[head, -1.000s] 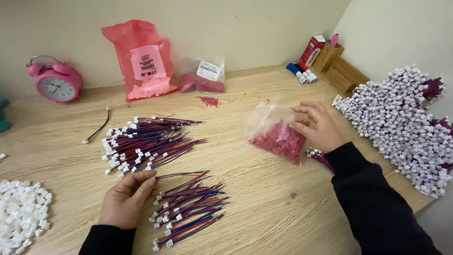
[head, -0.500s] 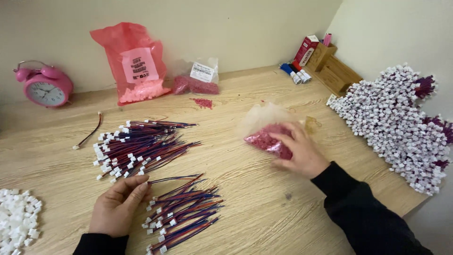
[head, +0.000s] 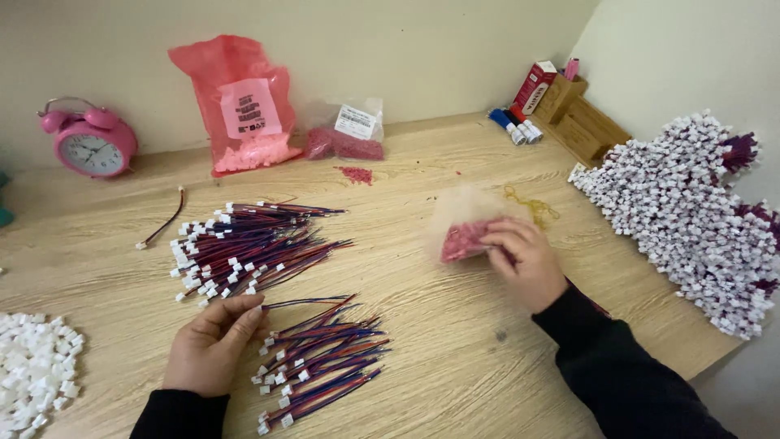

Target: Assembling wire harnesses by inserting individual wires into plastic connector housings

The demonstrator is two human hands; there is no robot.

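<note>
Left hand (head: 210,345) rests flat, fingers loosely spread, touching the near wire bundle (head: 318,358). Right hand (head: 526,258) grips a clear bag (head: 463,232) of red parts at centre-right. Far: a red bag (head: 244,106) holding white parts; a small bag (head: 345,134) holding red parts.

Pink alarm clock (head: 89,143); pink plastic bag (head: 244,102) — white connector heap (head: 32,370) lower left.

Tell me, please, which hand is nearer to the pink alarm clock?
The left hand. It rests on the table by the wire bundles, below and right of the pink alarm clock. The right hand is far across the table, holding a small clear bag of red parts.
</note>
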